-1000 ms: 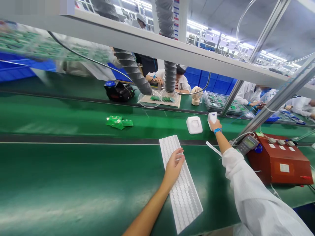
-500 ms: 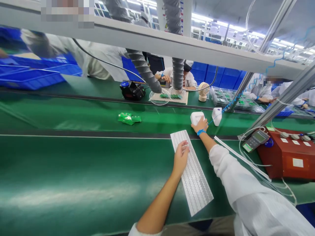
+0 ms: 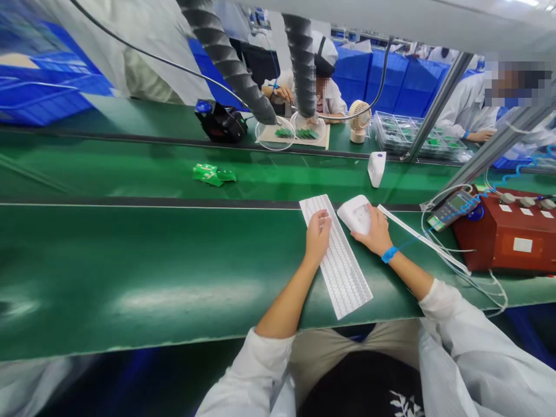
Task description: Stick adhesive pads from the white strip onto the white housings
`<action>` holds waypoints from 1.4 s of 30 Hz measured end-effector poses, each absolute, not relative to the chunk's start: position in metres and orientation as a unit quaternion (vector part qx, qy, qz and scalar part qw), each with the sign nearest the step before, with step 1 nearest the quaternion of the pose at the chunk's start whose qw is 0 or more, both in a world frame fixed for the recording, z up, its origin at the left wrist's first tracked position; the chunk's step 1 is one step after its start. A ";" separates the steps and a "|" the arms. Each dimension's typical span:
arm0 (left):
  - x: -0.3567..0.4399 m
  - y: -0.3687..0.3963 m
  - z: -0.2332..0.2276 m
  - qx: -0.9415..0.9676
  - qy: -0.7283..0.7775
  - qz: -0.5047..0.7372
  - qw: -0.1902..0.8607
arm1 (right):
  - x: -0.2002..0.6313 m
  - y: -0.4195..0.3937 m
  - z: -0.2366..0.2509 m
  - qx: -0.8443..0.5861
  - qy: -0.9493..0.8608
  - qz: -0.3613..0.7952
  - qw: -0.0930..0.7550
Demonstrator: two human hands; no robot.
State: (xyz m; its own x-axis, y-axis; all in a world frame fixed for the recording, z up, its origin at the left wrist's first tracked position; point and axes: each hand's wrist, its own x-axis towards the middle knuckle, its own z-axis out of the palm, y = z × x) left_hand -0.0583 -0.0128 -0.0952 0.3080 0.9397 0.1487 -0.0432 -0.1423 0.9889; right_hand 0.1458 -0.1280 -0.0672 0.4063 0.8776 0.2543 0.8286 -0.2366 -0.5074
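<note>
Right hand (image 3: 374,231) is closed around a white square plastic housing (image 3: 355,213), which is held tilted just above the green mat (image 3: 152,272), its near edge gripped between thumb and fingers; a blue wrist strap (image 3: 390,254) is worn on that wrist. Left hand (image 3: 317,236) is laid on the far part of a long white label sheet (image 3: 336,255), fingers bent and pressed down onto it (whether a single label is pinched cannot be told). The sheet is laid flat on the mat, running from the far left to the near right, and the housing is held just to its right, close to its far end. A narrow white strip (image 3: 423,240) is seen lying on the mat to the right of the housing. Farther away, on the conveyor belt (image 3: 108,171), a second white housing (image 3: 376,168) is stood upright, and a green plastic bag (image 3: 214,174) is seen well to the left. At the right, a red box (image 3: 504,240) with a handheld meter (image 3: 452,207) beside it is placed on the mat. Across the belt, a small desk fan (image 3: 359,120) and trays of green circuit boards (image 3: 408,134) are seen, where other people in white coats are seated.
</note>
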 end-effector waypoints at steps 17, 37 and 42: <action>-0.057 -0.002 -0.095 0.792 0.367 0.361 0.327 | 0.098 -0.207 -0.043 -0.600 -0.712 0.156 0.330; -0.065 0.000 -0.076 0.794 0.398 0.328 0.322 | 0.081 -0.207 -0.061 -0.651 -0.674 0.222 0.271; -0.014 0.062 -0.049 0.774 0.413 0.347 0.332 | 0.081 -0.198 -0.067 -0.629 -0.658 0.252 0.328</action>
State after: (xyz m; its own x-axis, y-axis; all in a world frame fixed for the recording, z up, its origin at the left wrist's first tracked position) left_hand -0.0143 0.0619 -0.0486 0.4188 0.8693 0.2624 0.4087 -0.4385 0.8004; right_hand 0.0807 -0.1985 -0.0673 0.0066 0.9934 0.1145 0.6629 0.0814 -0.7442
